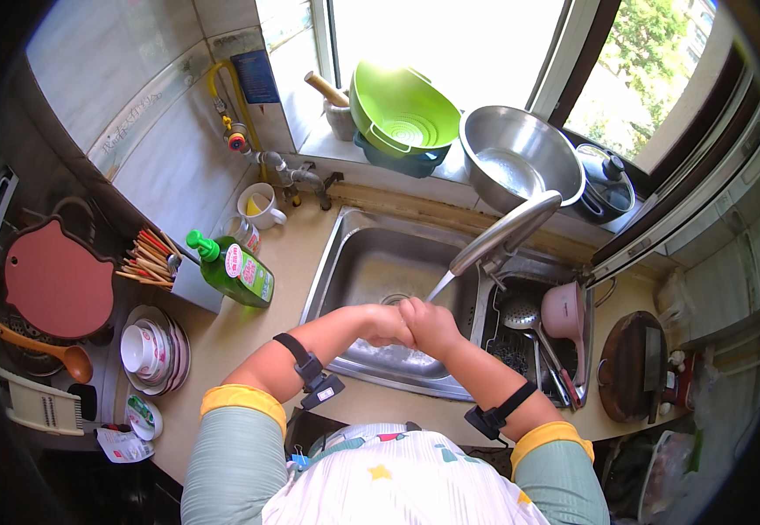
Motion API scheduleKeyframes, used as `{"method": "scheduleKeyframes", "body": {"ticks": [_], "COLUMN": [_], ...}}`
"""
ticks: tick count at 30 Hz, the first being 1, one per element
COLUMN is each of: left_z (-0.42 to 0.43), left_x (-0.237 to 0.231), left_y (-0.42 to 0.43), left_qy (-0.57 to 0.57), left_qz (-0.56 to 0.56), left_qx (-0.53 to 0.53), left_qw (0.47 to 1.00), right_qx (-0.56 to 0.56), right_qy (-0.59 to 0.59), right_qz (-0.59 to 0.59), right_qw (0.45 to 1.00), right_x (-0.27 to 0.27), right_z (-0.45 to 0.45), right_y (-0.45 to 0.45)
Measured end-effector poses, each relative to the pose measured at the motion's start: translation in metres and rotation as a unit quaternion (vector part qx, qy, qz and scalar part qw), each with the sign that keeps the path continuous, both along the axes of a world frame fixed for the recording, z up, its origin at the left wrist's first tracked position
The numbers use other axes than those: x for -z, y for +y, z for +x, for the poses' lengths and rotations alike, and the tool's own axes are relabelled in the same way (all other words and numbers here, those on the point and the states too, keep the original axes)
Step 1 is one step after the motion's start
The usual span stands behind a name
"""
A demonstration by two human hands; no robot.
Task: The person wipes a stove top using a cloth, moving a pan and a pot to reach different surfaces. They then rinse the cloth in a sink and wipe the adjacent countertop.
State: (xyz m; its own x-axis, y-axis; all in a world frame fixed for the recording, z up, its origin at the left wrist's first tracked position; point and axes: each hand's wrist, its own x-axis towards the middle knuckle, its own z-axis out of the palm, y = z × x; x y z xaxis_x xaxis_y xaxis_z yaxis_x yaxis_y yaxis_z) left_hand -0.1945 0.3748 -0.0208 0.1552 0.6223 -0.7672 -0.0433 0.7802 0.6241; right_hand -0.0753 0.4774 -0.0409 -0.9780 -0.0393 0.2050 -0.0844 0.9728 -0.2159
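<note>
My left hand (386,325) and my right hand (429,326) are pressed together over the main basin of a stainless-steel sink (360,262). The right hand's fingers curl against the left hand, and most fingers are hidden, so any small thing between them cannot be seen. From the pull-out faucet (508,230), a stream of water (442,287) runs down onto or just behind the right hand. Beneath the hands, the basin floor is wet, with whitish water near the front. The drain (394,299) shows partly behind the hands.
Left of the sink stand a green pump bottle (239,272), a white mug (261,206), a chopsticks holder (197,285) and stacked bowls (150,351). The smaller basin holds a pink saucepan (562,312) and a skimmer (522,314). A green colander (406,111) and steel bowl (517,157) sit on the sill.
</note>
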Motion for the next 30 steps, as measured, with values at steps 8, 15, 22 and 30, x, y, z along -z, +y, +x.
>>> {"method": "scheduleKeyframes", "body": {"ticks": [8,15,22,30], "left_z": [0.013,0.001,0.011,0.02], "left_x": [0.027,0.022,0.028,0.013], "left_y": [0.006,-0.007,-0.049,-0.049], "left_qy": [0.464,0.587,0.46,0.295], "left_qz": [0.156,0.14,0.144,0.245], "left_qx": [0.095,0.158,0.143,-0.029], "left_qw": [0.867,0.782,0.865,0.923], "right_qx": [0.134,0.178,-0.008,0.152], "right_qy": [-0.201,-0.268,-0.275,-0.172], "right_qz": [-0.028,-0.214,-0.363,-0.395], "right_qw": [0.97,0.922,0.891,0.89], "right_x": [0.008,0.019,0.015,-0.022], "right_z": [-0.027,-0.036,0.025,0.048], "right_y": [-0.005,-0.004,-0.009,-0.001]}}
